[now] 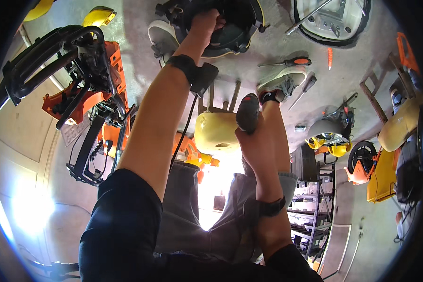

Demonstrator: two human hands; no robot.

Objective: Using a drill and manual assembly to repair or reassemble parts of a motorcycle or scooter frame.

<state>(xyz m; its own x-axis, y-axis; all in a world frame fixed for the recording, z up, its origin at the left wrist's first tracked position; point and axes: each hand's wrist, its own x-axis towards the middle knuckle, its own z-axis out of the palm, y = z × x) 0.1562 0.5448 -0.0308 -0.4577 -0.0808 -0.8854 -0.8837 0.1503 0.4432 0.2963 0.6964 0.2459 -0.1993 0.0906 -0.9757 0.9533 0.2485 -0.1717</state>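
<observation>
At the top centre, my left hand (pixel 207 23) reaches into a dark, round, bowl-like part (pixel 237 35). Its fingers are curled; what they grip, if anything, is hidden. My right hand (pixel 257 141) is closed around a black handheld power drill (pixel 247 113), held above my right shin and apart from the round part. The drill's tip cannot be made out. Right of the round part, a screwdriver (pixel 298 61) with an orange and black handle lies on the floor by my shoe (pixel 284 81). Close to it is a second, dark-handled screwdriver (pixel 309 84).
An orange pointed object (pixel 330 58) lies below a pale shell (pixel 331 23) with a dark rim, a metal rod across it. Black and orange vehicle frames (pixel 84 70) stand at left. A yellow-seated stool (pixel 216 130) is beneath me; another seat (pixel 399 124) stands far right, shelving (pixel 312 211) below.
</observation>
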